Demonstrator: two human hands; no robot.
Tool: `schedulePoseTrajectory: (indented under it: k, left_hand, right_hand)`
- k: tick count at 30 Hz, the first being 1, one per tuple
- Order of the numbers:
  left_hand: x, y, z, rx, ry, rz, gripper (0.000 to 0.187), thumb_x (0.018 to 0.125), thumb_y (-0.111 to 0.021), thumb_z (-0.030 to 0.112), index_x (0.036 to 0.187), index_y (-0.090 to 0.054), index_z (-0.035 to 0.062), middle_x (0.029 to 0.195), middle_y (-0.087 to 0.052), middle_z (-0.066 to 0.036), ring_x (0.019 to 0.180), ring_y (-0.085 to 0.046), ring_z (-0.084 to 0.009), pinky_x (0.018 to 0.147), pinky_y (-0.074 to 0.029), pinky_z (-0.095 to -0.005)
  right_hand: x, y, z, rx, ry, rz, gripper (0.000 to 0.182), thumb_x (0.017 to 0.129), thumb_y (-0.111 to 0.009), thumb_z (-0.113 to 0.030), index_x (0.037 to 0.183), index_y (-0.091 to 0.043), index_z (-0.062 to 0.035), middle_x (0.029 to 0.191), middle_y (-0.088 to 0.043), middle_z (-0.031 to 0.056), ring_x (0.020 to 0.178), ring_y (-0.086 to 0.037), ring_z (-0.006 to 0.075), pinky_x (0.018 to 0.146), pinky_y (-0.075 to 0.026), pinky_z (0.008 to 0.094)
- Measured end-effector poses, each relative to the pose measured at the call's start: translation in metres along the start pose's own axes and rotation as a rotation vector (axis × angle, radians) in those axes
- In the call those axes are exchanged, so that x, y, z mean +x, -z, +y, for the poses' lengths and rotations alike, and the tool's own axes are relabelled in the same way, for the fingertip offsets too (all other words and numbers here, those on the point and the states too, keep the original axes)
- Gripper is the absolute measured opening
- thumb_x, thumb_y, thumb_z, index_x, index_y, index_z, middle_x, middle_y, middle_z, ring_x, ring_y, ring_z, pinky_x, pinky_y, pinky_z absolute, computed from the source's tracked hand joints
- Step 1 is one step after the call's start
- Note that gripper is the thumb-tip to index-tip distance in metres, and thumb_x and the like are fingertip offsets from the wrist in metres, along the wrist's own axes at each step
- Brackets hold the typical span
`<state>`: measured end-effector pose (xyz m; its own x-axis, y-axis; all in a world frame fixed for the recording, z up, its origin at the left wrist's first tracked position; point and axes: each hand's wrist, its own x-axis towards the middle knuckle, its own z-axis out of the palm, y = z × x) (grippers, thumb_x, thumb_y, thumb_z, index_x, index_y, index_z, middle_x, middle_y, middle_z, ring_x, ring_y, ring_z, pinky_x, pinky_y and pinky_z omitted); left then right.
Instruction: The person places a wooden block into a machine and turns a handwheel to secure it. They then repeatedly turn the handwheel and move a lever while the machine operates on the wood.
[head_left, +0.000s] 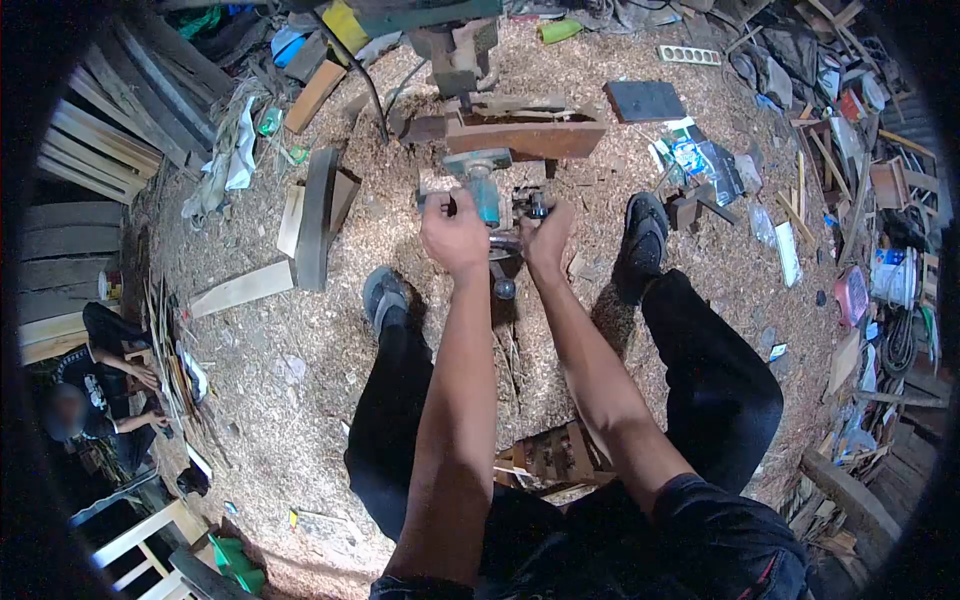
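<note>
In the head view a teal tool body (484, 198) with a flat grey top stands between my hands, low over the ground. My left hand (455, 237) is closed at its left side, with thumb and fingers curled; the exact part under the fingers is partly hidden. My right hand (548, 240) is closed around a small dark fitting (537, 207) on the tool's right. A metal bar with a round end (504, 289) points toward me below the tool. Just beyond lies a brown wooden trough-like piece (535, 138).
Wood shavings cover the ground. Boards (318, 220) lie left of my feet, and a dark block (644, 101) lies ahead right. A green machine (452, 55) stands at the top. Another person (105, 390) sits at far left. Scrap piles line the right side.
</note>
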<state>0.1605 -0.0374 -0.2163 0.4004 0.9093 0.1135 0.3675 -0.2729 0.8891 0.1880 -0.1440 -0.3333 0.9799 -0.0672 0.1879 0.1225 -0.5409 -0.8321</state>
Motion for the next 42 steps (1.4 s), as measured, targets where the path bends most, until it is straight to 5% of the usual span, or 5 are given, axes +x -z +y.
schedulePoseTrajectory:
  k: [7, 15, 23, 31, 42]
  left_hand:
    - [-0.003, 0.005, 0.005, 0.005, -0.036, 0.031, 0.022, 0.081, -0.065, 0.020, 0.076, -0.064, -0.0015, 0.072, -0.067, -0.019, 0.065, -0.064, -0.0353, 0.066, -0.049, -0.0446]
    - [0.000, 0.002, 0.001, -0.017, -0.004, 0.010, 0.028, 0.081, -0.065, 0.026, 0.078, -0.065, -0.0016, 0.074, -0.067, -0.020, 0.068, -0.064, -0.0372, 0.069, -0.049, -0.0455]
    - [-0.002, 0.003, 0.005, -0.045, -0.018, 0.019, 0.025, 0.082, -0.066, 0.022, 0.077, -0.064, -0.0026, 0.073, -0.067, -0.018, 0.067, -0.062, -0.0297, 0.069, -0.048, -0.0420]
    - [-0.001, 0.001, -0.001, -0.049, -0.013, 0.019, 0.023, 0.080, -0.066, 0.022, 0.078, -0.065, -0.0009, 0.072, -0.067, -0.019, 0.066, -0.064, -0.0359, 0.068, -0.049, -0.0451]
    - [0.002, 0.003, 0.002, -0.033, 0.028, -0.004, 0.023, 0.081, -0.065, 0.022, 0.076, -0.064, -0.0007, 0.070, -0.066, -0.017, 0.064, -0.063, -0.0318, 0.066, -0.049, -0.0433]
  right_hand:
    - [0.000, 0.006, 0.032, 1.161, -0.849, -0.296, 0.043, 0.092, -0.068, -0.034, 0.104, -0.058, 0.0054, 0.098, -0.065, 0.0112, 0.079, -0.063, 0.0136, 0.067, -0.050, 0.0217]
    - [-0.001, 0.005, 0.009, -0.211, 0.124, 0.010, 0.051, 0.079, -0.082, -0.019, 0.104, -0.044, 0.0036, 0.087, -0.062, 0.0113, 0.071, -0.057, 0.0194, 0.063, -0.046, 0.0358]
    - [0.004, 0.015, 0.044, 1.242, -0.842, -0.489, 0.037, 0.095, -0.064, -0.027, 0.108, -0.051, 0.0048, 0.095, -0.064, 0.0156, 0.085, -0.064, 0.0220, 0.077, -0.051, 0.0325]
    - [-0.001, -0.009, 0.025, -0.130, 0.019, -0.026, 0.069, 0.076, -0.085, -0.027, 0.116, -0.040, 0.0074, 0.087, -0.060, 0.0105, 0.078, -0.059, 0.0194, 0.070, -0.050, 0.0335]
    - [0.014, 0.011, 0.031, 0.636, -0.694, -0.405, 0.036, 0.090, -0.070, -0.025, 0.099, -0.053, 0.0056, 0.097, -0.065, 0.0166, 0.084, -0.069, 0.0280, 0.074, -0.056, 0.0337]
